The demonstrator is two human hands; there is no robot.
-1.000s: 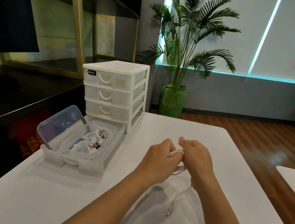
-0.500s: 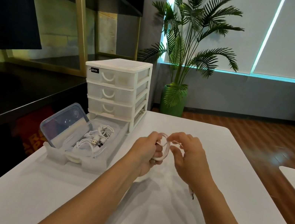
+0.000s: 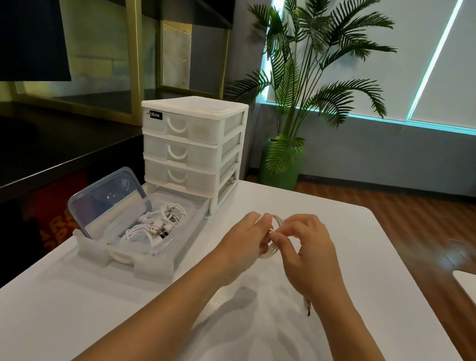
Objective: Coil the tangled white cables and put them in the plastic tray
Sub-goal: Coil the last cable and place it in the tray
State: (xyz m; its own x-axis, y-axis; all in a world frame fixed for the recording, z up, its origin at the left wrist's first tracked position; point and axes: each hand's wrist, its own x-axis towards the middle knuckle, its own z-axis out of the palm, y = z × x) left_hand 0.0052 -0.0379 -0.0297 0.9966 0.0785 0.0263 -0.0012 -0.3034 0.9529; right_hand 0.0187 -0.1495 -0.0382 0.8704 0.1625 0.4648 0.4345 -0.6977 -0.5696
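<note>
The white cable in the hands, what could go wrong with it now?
The loose plug end hangs below the right hand, so it might catch and pull the coil open. The coil is pinched only by fingertips with the left hand, so the loops might spring apart. The tray already holds cables; another might tangle with them.
</note>
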